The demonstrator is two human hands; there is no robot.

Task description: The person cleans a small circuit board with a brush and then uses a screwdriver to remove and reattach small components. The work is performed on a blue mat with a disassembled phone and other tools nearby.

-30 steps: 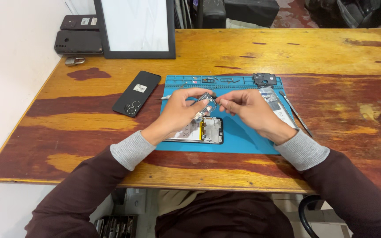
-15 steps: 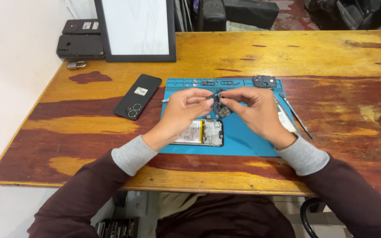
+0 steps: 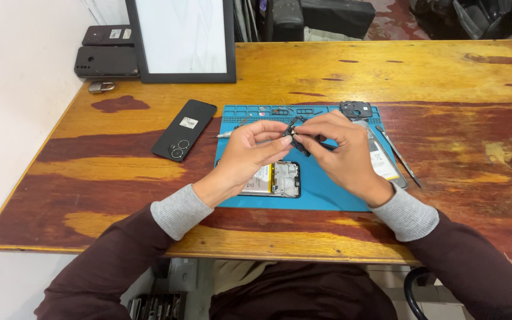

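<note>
Part [image 3: 296,137]: small, dark, raised over the blue mat [image 3: 327,192], pinched between both hands, above the opened phone [image 3: 271,179].
Back cover [image 3: 184,130]: black, flat on the table [image 3: 149,169], left of the mat, apart from the hands.
Left hand [image 3: 250,151]: fingertips closed on the part's left end.
Right hand [image 3: 339,148]: thumb and forefinger nipping its right end.
Tweezers [image 3: 399,155]: at the mat's right edge, just beyond the right hand.

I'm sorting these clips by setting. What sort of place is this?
Most likely a phone repair bench. An opened phone lies on a blue repair mat, both hands hold a small dark part, and a black back cover lies on the wooden table.
</note>
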